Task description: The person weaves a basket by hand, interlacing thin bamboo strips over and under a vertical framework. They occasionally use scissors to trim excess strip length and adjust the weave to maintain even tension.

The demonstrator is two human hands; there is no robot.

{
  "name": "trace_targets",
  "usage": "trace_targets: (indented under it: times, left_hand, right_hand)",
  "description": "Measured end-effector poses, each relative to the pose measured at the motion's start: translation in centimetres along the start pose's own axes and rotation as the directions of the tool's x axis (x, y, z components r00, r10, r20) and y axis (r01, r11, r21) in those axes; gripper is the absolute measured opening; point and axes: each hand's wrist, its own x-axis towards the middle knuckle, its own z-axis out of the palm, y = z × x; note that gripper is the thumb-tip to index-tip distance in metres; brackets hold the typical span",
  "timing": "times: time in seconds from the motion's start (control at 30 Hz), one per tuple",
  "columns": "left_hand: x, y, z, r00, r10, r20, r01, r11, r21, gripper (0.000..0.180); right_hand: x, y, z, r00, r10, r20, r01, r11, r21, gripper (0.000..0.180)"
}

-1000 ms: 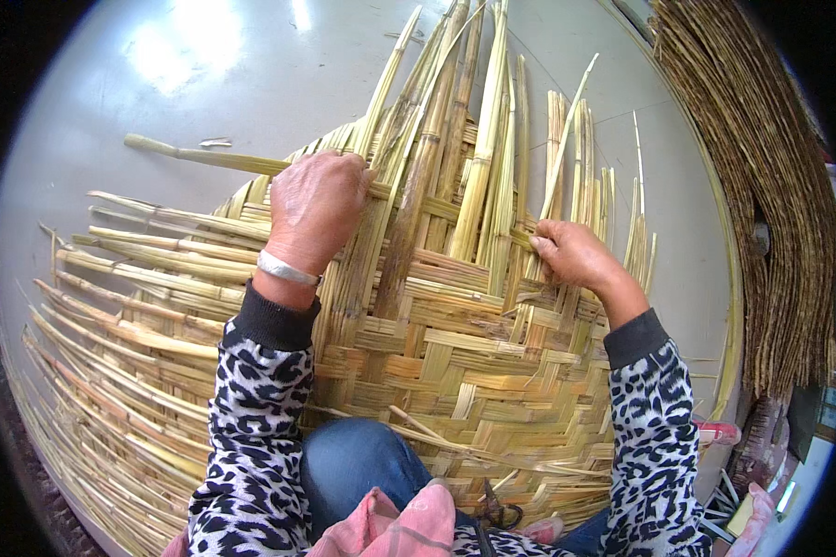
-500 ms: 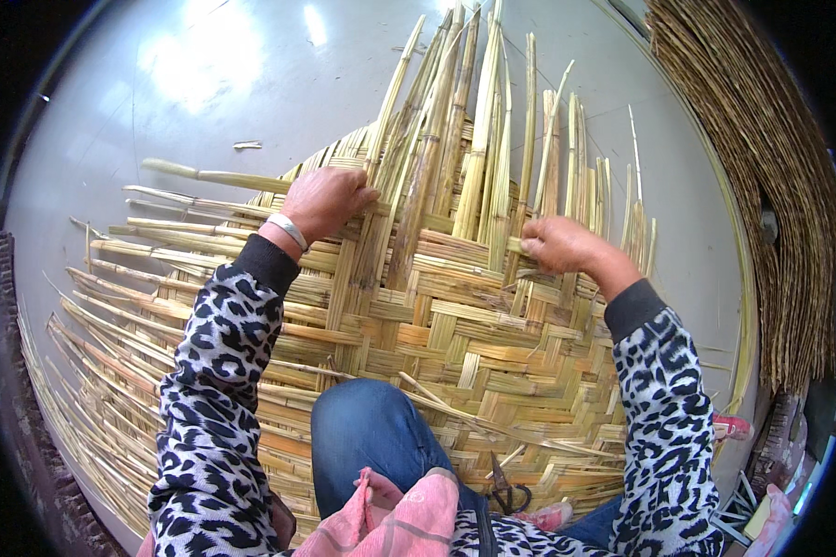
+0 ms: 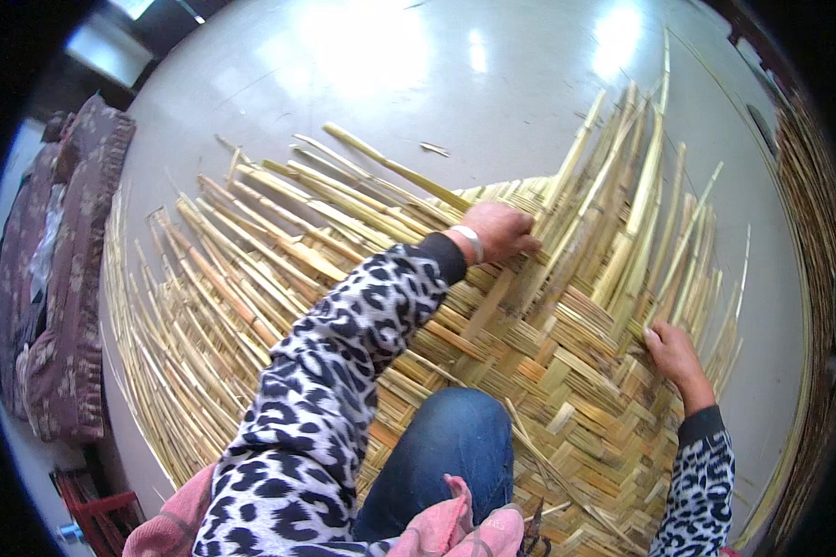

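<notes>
A half-woven mat of flat, pale yellow reed strips lies under my hands, with long loose ends sticking out along its left and far sides. My left hand, a silver bangle at its wrist, is closed on a reed strip near the mat's far edge. The strip's loose end juts out to the upper left. Further right and nearer, my right hand pinches a reed strip end at the weave; its fingertips are partly hidden. Upright reed strips fan out between the hands.
My bent knee rests on the mat. Scissors lie beside it, partly covered by pink cloth. A patterned sofa and a red stool stand at left. Brown stacked sheets line the right. Scraps lie on the grey floor.
The view has swung left, so the mat and both hands appear further right, and the sofa has come into sight. Both hands stay closed at the weave.
</notes>
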Motion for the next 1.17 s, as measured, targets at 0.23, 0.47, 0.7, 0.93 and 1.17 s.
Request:
trace_targets:
  times: [0.23,0.47,0.7,0.93,1.17]
  left_hand:
    - [-0.4,-0.4,-0.1,1.0,-0.03,-0.001,0.03,0.999,-0.044,0.043]
    - [-0.5,-0.3,-0.2,0.999,-0.032,-0.009,0.032,0.997,-0.066,0.041]
    - [-0.7,0.7,-0.7,0.999,0.033,0.014,-0.034,0.998,0.045,0.038]
    - [-2.0,4.0,-0.4,0.928,0.296,-0.226,-0.238,0.939,0.249,0.034]
    - [-4.5,8.7,2.3,0.955,0.28,0.101,-0.291,0.811,0.508,0.065]
  right_hand:
    - [-1.1,-0.6,0.0,0.99,0.001,-0.144,-0.011,0.998,-0.069,0.038]
    - [-0.7,-0.5,-0.1,0.992,-0.015,-0.123,-0.002,0.99,-0.138,0.039]
    - [-0.7,-1.0,-0.7,0.998,-0.015,-0.06,0.003,0.981,-0.194,0.04]
    - [-1.5,0.2,-0.6,0.993,0.001,-0.118,-0.014,0.993,-0.114,0.041]
    - [-7.8,7.4,-3.6,0.988,0.111,-0.104,-0.118,0.991,-0.061,0.038]
